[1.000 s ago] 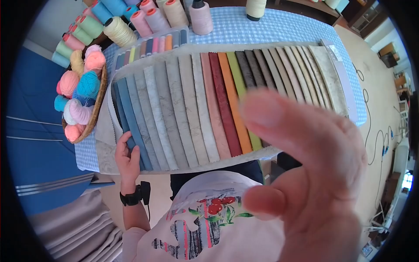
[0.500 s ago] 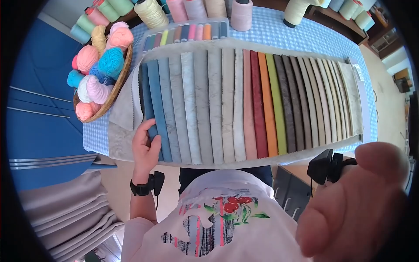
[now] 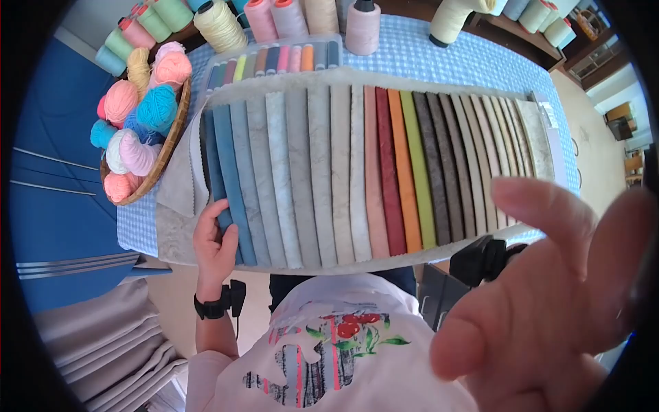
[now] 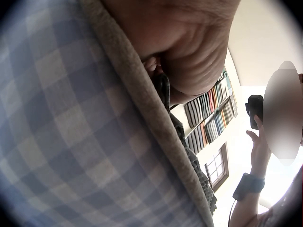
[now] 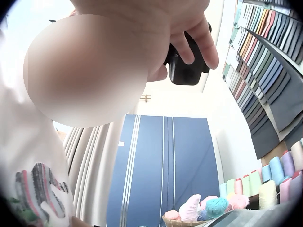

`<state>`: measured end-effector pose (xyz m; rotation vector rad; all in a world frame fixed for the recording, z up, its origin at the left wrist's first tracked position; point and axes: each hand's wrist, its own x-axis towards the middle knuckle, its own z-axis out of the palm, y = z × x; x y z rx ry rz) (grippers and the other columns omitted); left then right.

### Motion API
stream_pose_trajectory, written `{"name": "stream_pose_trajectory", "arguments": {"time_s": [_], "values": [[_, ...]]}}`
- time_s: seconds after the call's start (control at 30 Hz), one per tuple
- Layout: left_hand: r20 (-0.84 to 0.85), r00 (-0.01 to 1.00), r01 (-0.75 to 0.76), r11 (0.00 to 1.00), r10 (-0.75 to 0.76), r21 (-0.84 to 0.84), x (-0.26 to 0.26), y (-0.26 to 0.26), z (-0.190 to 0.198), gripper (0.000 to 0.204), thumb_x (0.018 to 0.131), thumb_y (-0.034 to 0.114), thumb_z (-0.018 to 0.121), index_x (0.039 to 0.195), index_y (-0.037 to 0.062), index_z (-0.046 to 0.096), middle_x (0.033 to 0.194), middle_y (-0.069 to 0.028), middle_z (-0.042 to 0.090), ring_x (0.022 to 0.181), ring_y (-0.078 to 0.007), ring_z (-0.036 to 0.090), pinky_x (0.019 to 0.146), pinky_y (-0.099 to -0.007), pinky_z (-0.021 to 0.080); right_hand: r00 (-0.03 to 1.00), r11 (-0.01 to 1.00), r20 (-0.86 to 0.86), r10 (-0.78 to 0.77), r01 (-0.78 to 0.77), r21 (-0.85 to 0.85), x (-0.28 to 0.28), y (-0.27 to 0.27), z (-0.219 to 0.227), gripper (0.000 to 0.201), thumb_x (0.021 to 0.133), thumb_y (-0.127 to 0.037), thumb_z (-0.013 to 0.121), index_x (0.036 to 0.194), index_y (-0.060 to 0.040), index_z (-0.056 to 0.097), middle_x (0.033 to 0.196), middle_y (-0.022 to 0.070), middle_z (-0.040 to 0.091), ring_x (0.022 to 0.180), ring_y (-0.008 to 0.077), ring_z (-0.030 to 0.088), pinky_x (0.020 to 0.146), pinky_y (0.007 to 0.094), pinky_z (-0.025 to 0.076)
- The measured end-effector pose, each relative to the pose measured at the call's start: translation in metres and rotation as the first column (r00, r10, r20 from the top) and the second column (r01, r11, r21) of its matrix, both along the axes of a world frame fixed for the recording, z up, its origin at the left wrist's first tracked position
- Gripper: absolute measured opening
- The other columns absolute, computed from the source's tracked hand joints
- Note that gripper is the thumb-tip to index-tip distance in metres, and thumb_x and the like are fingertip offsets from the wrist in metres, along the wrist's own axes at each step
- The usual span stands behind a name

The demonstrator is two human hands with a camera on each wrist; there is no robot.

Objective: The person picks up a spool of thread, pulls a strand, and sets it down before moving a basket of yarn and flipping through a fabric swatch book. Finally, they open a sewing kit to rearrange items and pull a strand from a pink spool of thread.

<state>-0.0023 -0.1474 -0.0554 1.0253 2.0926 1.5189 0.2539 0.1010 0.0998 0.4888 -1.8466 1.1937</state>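
A fabric swatch book (image 3: 322, 178) lies fanned out on a checked cloth, its strips running from blue through grey, red, orange and green to brown and cream. At its left end my left hand (image 3: 214, 250) grips the edge of the blue swatches (image 3: 230, 172). In the left wrist view that left hand (image 4: 189, 52) bends over the book's edge, most of its fingers hidden. My right hand (image 3: 528, 323) is raised close to the head camera, fingers spread, holding nothing. The right wrist view shows the right hand (image 5: 199, 42) beside a black head-worn camera (image 5: 184, 71).
A wicker basket (image 3: 180, 130) of yarn balls stands left of the swatch book. Behind it are a clear case (image 3: 329, 65) of small thread spools and large thread cones (image 3: 362, 31). A blue-and-white checked tablecloth (image 3: 405, 41) covers the table.
My right hand went from in front of the swatches down to the lower right, then spread its fingers nearer the middle. The left hand keeps to the blue swatches while the view shifts.
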Motion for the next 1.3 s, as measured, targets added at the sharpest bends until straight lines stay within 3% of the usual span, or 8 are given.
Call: {"name": "stream_pose_trajectory", "arguments": {"time_s": [0.3,0.6,0.73,0.8,0.87,0.93,1.03,1.3], "values": [[0.003,1.0,0.016,1.0,-0.016,0.027,0.0,0.0,-0.002,0.044,0.082,-0.012,0.047,0.124,-0.001,0.046,0.119,-0.009,0.05,0.104,-0.0123,0.052,0.085,-0.0228,0.042,0.971,0.947,0.148,0.187,-0.218,0.236,-0.057,-0.027,-0.019,0.028,0.072,-0.005,0.058,0.1,-0.0061,0.062,0.113,0.0109,0.053,0.07,0.0201,0.056,0.053,0.0273,0.043],[-0.029,0.999,-0.018,1.0,0.019,0.014,0.003,0.006,0.004,0.041,0.08,-0.009,0.052,0.12,0.0,0.05,0.106,-0.0068,0.051,0.095,-0.0118,0.051,0.077,-0.0226,0.042,0.94,0.946,-0.214,-0.267,0.298,0.126,0.001,-0.021,-0.004,0.03,0.071,-0.003,0.058,0.1,-0.0065,0.062,0.115,0.0107,0.052,0.068,0.0188,0.055,0.05,0.0261,0.043],[-0.623,0.767,-0.219,0.975,0.151,-0.034,0.021,0.02,0.035,0.046,0.075,-0.013,0.051,0.119,-0.0001,0.05,0.118,-0.0123,0.045,0.108,-0.0194,0.046,0.094,-0.03,0.036,0.794,0.691,-0.053,-0.606,0.558,0.46,-0.016,-0.042,-0.036,0.03,0.07,-0.002,0.058,0.1,-0.0067,0.062,0.116,0.0106,0.052,0.067,0.0183,0.054,0.048,0.0257,0.042],[-0.625,0.763,-0.17,0.984,0.164,0.051,0.028,0.026,0.045,0.046,0.076,-0.011,0.051,0.12,0.0,0.05,0.119,-0.0123,0.046,0.106,-0.0195,0.049,0.091,-0.0312,0.041,0.862,0.638,0.125,-0.491,0.258,0.725,-0.033,-0.032,-0.062,0.034,0.07,-0.005,0.056,0.103,-0.0101,0.063,0.13,0.0084,0.048,0.064,0.0144,0.051,0.047,0.0233,0.042],[-0.132,0.977,0.178,0.983,-0.17,0.051,0.031,0.032,0.049,0.045,0.078,-0.004,0.059,0.122,0.0005,0.051,0.113,-0.0147,0.05,0.091,-0.0222,0.057,0.076,-0.0294,0.051,0.797,0.553,0.332,-0.505,0.004,0.833,-0.044,-0.038,-0.075,0.043,0.071,-0.008,0.057,0.113,-0.0116,0.062,0.132,0.0075,0.047,0.066,0.0155,0.049,0.049,0.0235,0.044],[-0.167,0.96,0.227,0.974,-0.225,-0.005,0.035,0.047,0.049,0.053,0.081,-0.003,0.058,0.131,0.0012,0.042,0.113,-0.0159,0.051,0.083,-0.0203,0.06,0.07,-0.0275,0.052,0.802,0.548,0.318,-0.506,0.014,0.836,-0.052,-0.041,-0.098,0.043,0.071,-0.009,0.058,0.114,-0.0119,0.061,0.134,0.007,0.045,0.066,0.0157,0.048,0.05,0.0239,0.044],[0.175,0.953,0.279,0.942,-0.247,-0.188,0.034,0.063,0.048,0.069,0.084,-0.006,0.054,0.143,0.0015,0.019,0.115,-0.0156,0.054,0.094,-0.0147,0.059,0.076,-0.0263,0.05,0.801,0.609,0.362,-0.476,0.004,0.793,-0.055,-0.049,-0.104,0.045,0.072,-0.011,0.058,0.117,-0.0123,0.06,0.138,0.0059,0.042,0.068,0.0159,0.048,0.051,0.0244,0.045],[0.374,0.875,0.328,0.945,-0.308,0.01,0.03,0.067,0.026,0.044,0.089,-0.004,0.05,0.131,-0.0023,0.038,0.109,-0.0069,0.057,0.097,-0.0108,0.056,0.085,-0.0253,0.046,0.743,0.771,0.474,-0.472,0.088,0.63,-0.054,-0.053,-0.107,0.022,0.075,-0.022,0.064,0.093,-0.01,0.058,0.094,0.0055,0.047,0.078,0.019,0.05,0.06,0.0303,0.047]]}}
